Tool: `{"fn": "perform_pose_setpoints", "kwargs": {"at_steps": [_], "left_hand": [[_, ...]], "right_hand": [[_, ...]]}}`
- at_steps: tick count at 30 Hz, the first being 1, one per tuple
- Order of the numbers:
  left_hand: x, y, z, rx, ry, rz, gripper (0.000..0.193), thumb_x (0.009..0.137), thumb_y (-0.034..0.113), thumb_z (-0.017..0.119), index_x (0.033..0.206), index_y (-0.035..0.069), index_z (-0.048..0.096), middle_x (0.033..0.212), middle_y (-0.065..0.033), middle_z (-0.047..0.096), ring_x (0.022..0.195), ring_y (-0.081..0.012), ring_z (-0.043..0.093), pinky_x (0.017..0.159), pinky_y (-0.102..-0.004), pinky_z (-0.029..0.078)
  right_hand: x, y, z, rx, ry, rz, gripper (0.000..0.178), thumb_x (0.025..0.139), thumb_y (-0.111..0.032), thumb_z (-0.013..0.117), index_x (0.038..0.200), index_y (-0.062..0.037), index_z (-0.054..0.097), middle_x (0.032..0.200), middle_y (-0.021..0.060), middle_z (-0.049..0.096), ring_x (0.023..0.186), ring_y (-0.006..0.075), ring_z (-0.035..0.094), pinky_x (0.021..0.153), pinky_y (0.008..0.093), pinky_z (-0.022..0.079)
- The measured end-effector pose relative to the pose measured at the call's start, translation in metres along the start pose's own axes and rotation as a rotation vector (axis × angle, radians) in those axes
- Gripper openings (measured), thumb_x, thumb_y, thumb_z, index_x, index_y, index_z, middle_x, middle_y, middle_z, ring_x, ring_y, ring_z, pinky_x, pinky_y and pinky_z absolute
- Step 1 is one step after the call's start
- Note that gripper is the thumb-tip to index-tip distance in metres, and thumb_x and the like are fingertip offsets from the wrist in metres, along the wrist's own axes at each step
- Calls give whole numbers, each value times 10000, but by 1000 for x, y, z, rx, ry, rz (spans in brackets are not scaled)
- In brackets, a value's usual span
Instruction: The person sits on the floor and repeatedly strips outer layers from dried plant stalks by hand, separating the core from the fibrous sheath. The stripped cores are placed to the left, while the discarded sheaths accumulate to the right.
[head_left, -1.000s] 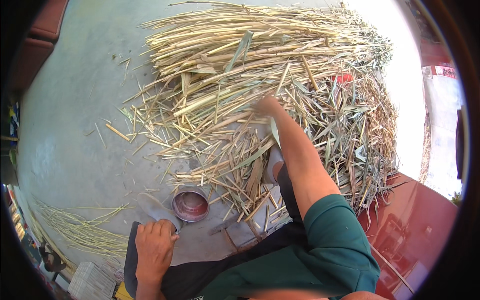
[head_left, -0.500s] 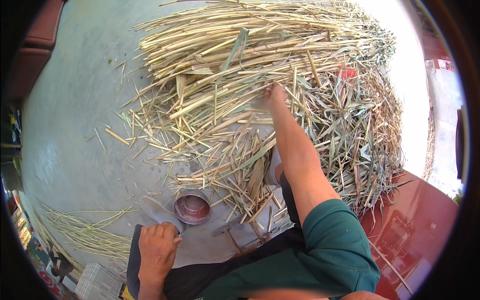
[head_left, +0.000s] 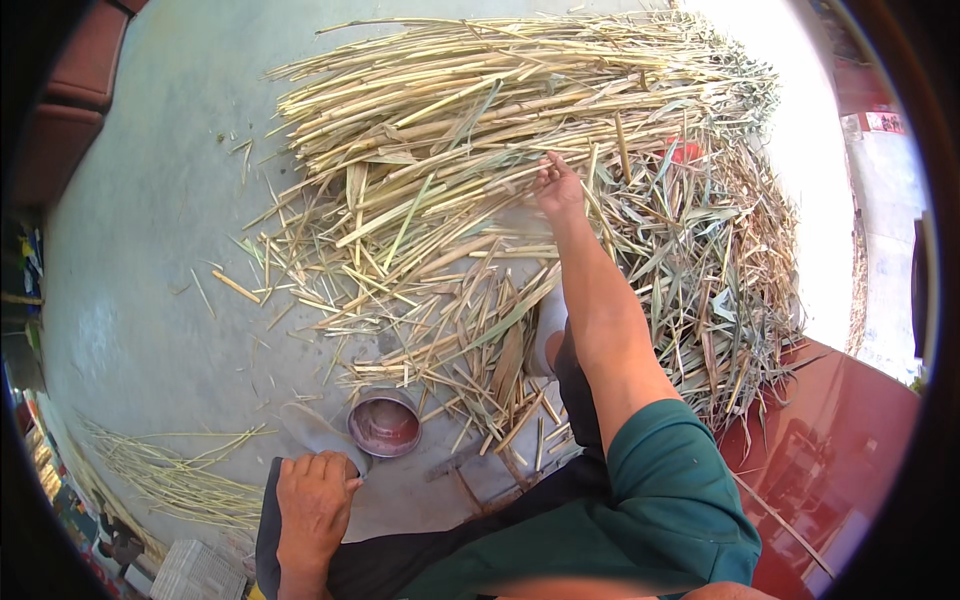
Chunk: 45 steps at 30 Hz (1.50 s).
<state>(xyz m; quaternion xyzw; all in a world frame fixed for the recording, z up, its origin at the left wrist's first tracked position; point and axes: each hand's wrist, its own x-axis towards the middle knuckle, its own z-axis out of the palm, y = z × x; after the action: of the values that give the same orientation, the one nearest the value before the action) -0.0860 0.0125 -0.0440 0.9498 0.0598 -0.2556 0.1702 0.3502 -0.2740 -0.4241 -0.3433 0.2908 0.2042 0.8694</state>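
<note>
A big heap of dry reed stalks point(head_left: 440, 105) lies across the floor in front of me, the cut ends to the left and the leafy ends to the right. My right hand point(head_left: 557, 187) reaches into its near side, fingers curled at the stalks; what they grip, if anything, is hard to make out. My left hand point(head_left: 316, 492) rests closed over my left knee. A small bit of something shows by its thumb, but the thing itself is mostly hidden. Just beyond that knee stands a round metal bowl point(head_left: 385, 422) with a reddish inside.
Loose leaves and broken stalks point(head_left: 700, 300) pile up at the right, with a red scrap point(head_left: 683, 150) among them. Thin green stems point(head_left: 175, 475) lie at the lower left, near a pale plastic basket point(head_left: 200, 570). A shiny red surface point(head_left: 820, 455) borders the right side.
My right hand has turned a little, its fingers now more visible. A leaf strip on the heap has sunk lower, and some stalks have shifted. My left hand stays on the knee.
</note>
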Motion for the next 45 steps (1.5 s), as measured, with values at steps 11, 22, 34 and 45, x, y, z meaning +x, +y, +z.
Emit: {"fn": "perform_pose_setpoints", "kwargs": {"at_steps": [11, 22, 34, 45], "left_hand": [[-28, -6, -4, 30, 145, 11, 348, 797, 220, 768, 1070, 33, 662, 951, -126, 651, 924, -325, 598, 812, -432, 421], [-25, 5, -88, 338, 1041, 152, 401, 787, 194, 788, 1154, 84, 668, 1144, -49, 697, 1020, -220, 647, 843, -394, 439], [-33, -20, -93, 375, 1025, 236, 122, 798, 183, 772, 886, 124, 711, 794, -1, 691, 755, -184, 620, 731, -355, 423], [-20, -8, -114, -31, 1188, 197, 177, 803, 254, 794, 853, 100, 722, 773, -24, 700, 769, -207, 636, 726, -354, 445]], "right_hand": [[-87, -49, 111, -109, -261, 167, 178, 1003, -222, 660, 962, -48, 659, 818, 54, 704, 714, 143, 687, 589, 254, 590], [-320, 81, 243, -347, -517, 377, 174, 1033, -241, 614, 1023, -69, 642, 893, 41, 723, 763, 104, 705, 589, 215, 573], [-414, 79, 227, -386, -419, 402, 206, 1035, -226, 605, 1061, -22, 617, 983, 96, 715, 846, 153, 718, 681, 259, 627], [-388, 73, 228, -437, -269, 264, 229, 1033, -241, 616, 1003, -14, 606, 863, 91, 683, 693, 147, 686, 531, 244, 583]]}}
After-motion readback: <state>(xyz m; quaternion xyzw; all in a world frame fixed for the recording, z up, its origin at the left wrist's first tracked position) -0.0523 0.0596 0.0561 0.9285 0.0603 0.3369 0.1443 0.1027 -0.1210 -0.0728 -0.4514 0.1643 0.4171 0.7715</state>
